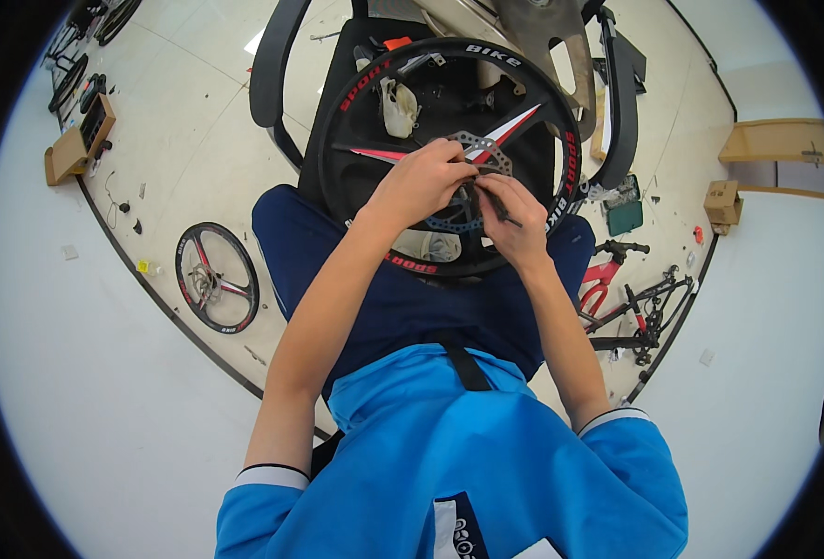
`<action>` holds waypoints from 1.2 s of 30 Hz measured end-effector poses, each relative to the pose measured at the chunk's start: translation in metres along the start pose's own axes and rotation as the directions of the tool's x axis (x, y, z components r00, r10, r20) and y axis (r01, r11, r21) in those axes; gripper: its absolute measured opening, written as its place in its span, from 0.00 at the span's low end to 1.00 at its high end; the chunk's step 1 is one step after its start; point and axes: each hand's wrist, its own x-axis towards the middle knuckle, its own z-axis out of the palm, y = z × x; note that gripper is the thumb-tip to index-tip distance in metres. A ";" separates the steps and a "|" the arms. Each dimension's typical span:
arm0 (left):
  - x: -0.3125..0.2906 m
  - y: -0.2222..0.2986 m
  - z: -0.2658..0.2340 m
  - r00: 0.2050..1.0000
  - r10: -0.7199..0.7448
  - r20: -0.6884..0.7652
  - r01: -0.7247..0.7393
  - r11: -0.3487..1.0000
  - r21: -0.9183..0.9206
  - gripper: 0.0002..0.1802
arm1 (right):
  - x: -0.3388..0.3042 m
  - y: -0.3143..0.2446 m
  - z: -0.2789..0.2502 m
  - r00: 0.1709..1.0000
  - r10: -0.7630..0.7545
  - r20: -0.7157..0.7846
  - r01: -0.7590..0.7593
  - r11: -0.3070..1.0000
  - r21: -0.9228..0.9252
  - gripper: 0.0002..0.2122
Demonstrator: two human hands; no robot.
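Observation:
A black bicycle wheel (330, 154) with three spokes marked in red and white lies across my lap and a black chair. At its hub sits a perforated metal brake disc (488, 149). My left hand (423, 182) is closed in a pinch over the hub, and what its fingertips hold is hidden. Beside it, my right hand (514, 219) has its fingers curled around a thin dark tool (510, 218), whose end shows below the fingers. The fingertips of both hands meet just beside the disc.
Around the wheel stands the black chair's armrest (268, 65), with a large grey metal part (561, 42) behind. A second wheel (218, 278) lies on the floor at left. Bicycle frames (631, 303) lie at right. A cardboard box (722, 202) and a green case (625, 218) are farther right.

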 end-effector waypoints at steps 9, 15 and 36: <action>-0.006 -0.003 0.007 0.996 0.039 -0.079 -0.038 0.999 0.014 0.13 | 0.010 -0.005 -0.002 0.999 -0.030 0.034 0.031 0.999 -0.031 0.10; -0.006 -0.004 0.007 0.994 0.065 -0.087 -0.063 0.998 0.026 0.14 | 0.010 -0.002 0.002 1.000 0.025 -0.012 -0.025 1.000 -0.014 0.07; -0.001 0.004 0.008 0.994 -0.052 -0.099 0.053 0.999 0.007 0.08 | 0.018 -0.010 -0.006 0.999 0.018 -0.031 -0.017 0.999 0.031 0.09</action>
